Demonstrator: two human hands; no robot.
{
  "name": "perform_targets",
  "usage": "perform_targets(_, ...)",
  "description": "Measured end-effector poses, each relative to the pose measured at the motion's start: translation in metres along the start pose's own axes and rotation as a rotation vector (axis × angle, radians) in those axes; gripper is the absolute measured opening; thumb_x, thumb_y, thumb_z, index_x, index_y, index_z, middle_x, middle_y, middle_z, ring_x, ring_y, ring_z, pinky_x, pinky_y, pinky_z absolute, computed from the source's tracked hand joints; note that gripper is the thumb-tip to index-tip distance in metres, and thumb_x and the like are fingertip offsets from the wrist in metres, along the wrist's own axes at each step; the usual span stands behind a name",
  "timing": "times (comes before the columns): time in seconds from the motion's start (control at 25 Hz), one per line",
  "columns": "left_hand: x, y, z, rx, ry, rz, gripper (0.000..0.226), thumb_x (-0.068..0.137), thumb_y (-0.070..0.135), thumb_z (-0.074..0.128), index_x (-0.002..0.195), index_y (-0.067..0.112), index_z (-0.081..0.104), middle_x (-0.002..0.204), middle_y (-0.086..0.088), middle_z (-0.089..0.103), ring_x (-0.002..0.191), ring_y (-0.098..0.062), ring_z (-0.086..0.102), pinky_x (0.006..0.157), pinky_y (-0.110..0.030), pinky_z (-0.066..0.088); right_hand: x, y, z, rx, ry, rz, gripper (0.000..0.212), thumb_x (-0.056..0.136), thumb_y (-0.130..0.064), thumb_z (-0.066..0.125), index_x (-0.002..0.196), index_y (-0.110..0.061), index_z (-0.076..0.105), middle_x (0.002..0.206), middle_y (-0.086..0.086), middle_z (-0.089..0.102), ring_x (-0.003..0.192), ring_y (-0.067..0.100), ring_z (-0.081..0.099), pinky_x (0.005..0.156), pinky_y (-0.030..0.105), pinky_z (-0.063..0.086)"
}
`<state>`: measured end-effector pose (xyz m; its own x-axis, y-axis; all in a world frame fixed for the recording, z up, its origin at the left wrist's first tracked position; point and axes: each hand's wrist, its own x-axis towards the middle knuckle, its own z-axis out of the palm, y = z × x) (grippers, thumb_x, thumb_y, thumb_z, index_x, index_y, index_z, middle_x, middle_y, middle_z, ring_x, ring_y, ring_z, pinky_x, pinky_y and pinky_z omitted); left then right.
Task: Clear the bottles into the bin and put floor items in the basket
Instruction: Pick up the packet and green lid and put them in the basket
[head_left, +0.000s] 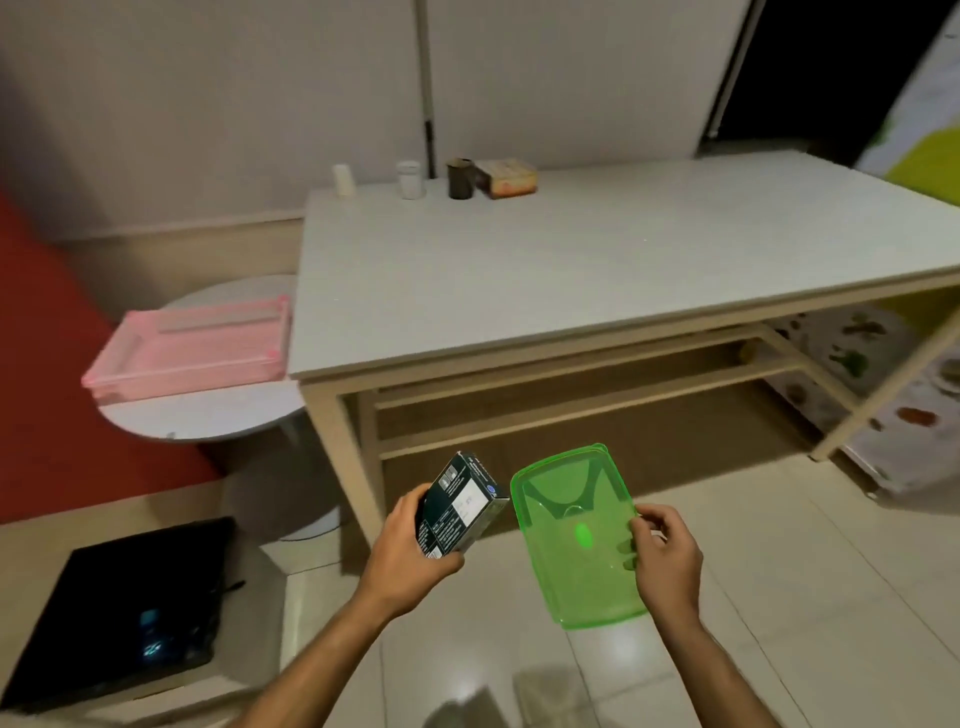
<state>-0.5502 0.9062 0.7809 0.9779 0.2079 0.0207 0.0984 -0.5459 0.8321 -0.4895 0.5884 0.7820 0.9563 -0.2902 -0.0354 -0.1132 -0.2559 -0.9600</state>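
My left hand (404, 555) grips a small dark box (460, 506) with a white label, held above the tiled floor. My right hand (666, 561) pinches the right edge of a translucent green plastic lid (571, 566), tilted towards me. A shallow pink basket (192, 347) lies on a round white side table (208, 410) to the left. At the far edge of the big white table (597, 270) stand a small white bottle (343, 179), a white jar (410, 179), a dark cup-like container (460, 178) and a tan box (506, 178).
A black bag (124, 603) lies on a low wooden surface at the lower left. Red flooring runs along the left. The table has wooden legs and rails beneath it. A patterned cloth (883, 395) hangs at the right.
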Motion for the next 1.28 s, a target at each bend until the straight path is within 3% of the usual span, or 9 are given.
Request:
perform_targets(0.08, 0.006, -0.033, -0.044, -0.005, 0.047, -0.030, 0.089, 0.054, 0.039, 0.084, 0.131, 0.049, 0.040, 0.120, 0.023, 0.056, 0.108, -0.003, 0.060, 0.083, -0.032, 0.057, -0.002, -0.012, 0.059, 0.003, -0.058, -0.012, 0.027, 0.092, -0.006, 0.062, 0.088, -0.032, 0.067, 0.083, -0.006, 0.071, 0.068, 0.017, 0.066, 0.060, 0.040, 0.056)
perform_targets(0.24, 0.008, -0.087, -0.118, 0.020, 0.150, -0.089, 0.089, 0.053, 0.037, 0.084, 0.122, 0.065, 0.035, 0.115, 0.033, 0.053, 0.107, 0.007, 0.055, 0.079, -0.010, 0.044, -0.010, -0.026, 0.168, 0.006, -0.227, -0.039, 0.030, 0.095, -0.005, 0.060, 0.089, -0.035, 0.066, 0.081, 0.001, 0.069, 0.067, 0.020, 0.061, 0.063, 0.046, 0.055)
perform_targets(0.32, 0.006, -0.109, -0.147, 0.034, 0.205, -0.132, 0.087, 0.054, 0.036, 0.083, 0.121, 0.065, 0.035, 0.116, 0.031, 0.053, 0.108, 0.009, 0.053, 0.080, -0.007, 0.041, -0.016, -0.037, 0.213, 0.000, -0.318, -0.063, 0.032, 0.095, -0.006, 0.059, 0.090, -0.036, 0.066, 0.081, 0.001, 0.069, 0.068, 0.020, 0.062, 0.062, 0.043, 0.054)
perform_targets(0.52, 0.005, -0.147, -0.200, -0.012, 0.380, -0.292, 0.088, 0.057, 0.030, 0.085, 0.134, 0.036, 0.044, 0.122, 0.015, 0.058, 0.110, -0.004, 0.058, 0.091, -0.029, 0.050, -0.015, -0.065, 0.310, -0.024, -0.542, -0.116, 0.022, 0.095, -0.005, 0.060, 0.097, -0.026, 0.067, 0.083, 0.006, 0.070, 0.073, 0.029, 0.065, 0.066, 0.042, 0.055)
perform_targets(0.72, 0.007, -0.162, -0.237, -0.036, 0.541, -0.412, 0.093, 0.056, 0.034, 0.085, 0.139, 0.035, 0.043, 0.125, 0.011, 0.058, 0.110, -0.002, 0.059, 0.089, -0.024, 0.050, -0.007, -0.092, 0.392, -0.073, -0.825, -0.154, 0.024, 0.094, -0.002, 0.061, 0.096, -0.024, 0.070, 0.082, 0.006, 0.071, 0.064, 0.012, 0.061, 0.053, 0.026, 0.052)
perform_targets(0.92, 0.016, -0.181, -0.283, -0.039, 0.683, -0.479, 0.096, 0.059, 0.029, 0.089, 0.141, 0.033, 0.041, 0.127, 0.008, 0.057, 0.115, -0.010, 0.058, 0.098, -0.041, 0.053, -0.016, -0.124, 0.477, -0.090, -1.069, -0.219, 0.025, 0.092, 0.000, 0.062, 0.097, -0.024, 0.070, 0.076, -0.012, 0.070, 0.063, -0.002, 0.058, 0.057, 0.016, 0.049)
perform_targets(1.12, 0.028, -0.216, -0.337, -0.078, 0.738, -0.505, 0.099, 0.055, 0.038, 0.087, 0.142, 0.035, 0.040, 0.128, 0.008, 0.058, 0.115, -0.009, 0.060, 0.097, -0.039, 0.054, -0.034, -0.148, 0.563, -0.084, -1.150, -0.219, 0.030, 0.090, 0.006, 0.060, 0.098, -0.021, 0.068, 0.069, -0.013, 0.067, 0.058, -0.002, 0.056, 0.054, 0.017, 0.048)
perform_targets(1.28, 0.047, -0.260, -0.399, -0.076, 0.702, -0.487, 0.095, 0.061, 0.030, 0.089, 0.141, 0.039, 0.038, 0.126, 0.011, 0.058, 0.116, -0.007, 0.058, 0.094, -0.035, 0.055, -0.045, -0.166, 0.638, -0.111, -1.107, -0.160, 0.029, 0.088, 0.002, 0.063, 0.099, -0.024, 0.069, 0.076, -0.007, 0.068, 0.062, 0.006, 0.064, 0.059, 0.026, 0.053)
